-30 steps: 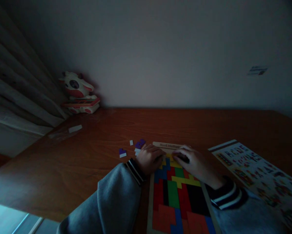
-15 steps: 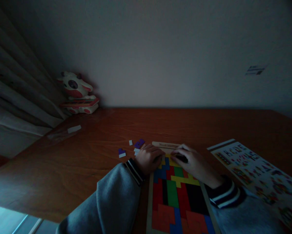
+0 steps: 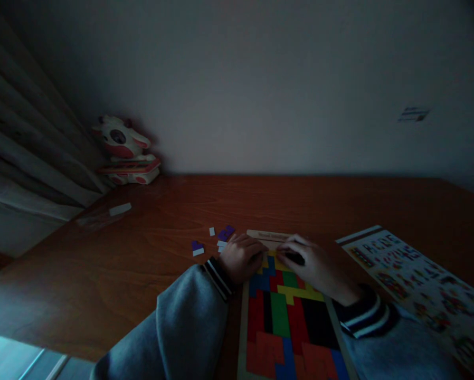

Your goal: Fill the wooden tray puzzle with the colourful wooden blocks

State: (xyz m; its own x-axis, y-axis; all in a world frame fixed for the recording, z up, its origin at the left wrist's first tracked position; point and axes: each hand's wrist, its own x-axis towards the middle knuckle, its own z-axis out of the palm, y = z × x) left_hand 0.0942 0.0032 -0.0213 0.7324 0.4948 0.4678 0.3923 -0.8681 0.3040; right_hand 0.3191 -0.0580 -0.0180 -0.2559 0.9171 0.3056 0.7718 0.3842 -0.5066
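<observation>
A wooden puzzle board lies on the table, filled with red, blue, green, yellow and black block pieces. My left hand rests over its upper left edge with fingers curled; whatever they hold, if anything, is hidden. Over the upper right part is my right hand, its thumb and fingers pinched together at a yellow piece near the top. What sits between those fingertips is too small and dark to make out. Loose purple pieces and a purple-and-white piece lie left of the board.
A printed sheet with pictures lies to the right on the brown table. At the back left stands a cow-shaped toy beside a curtain. A white strip is on the table's left side.
</observation>
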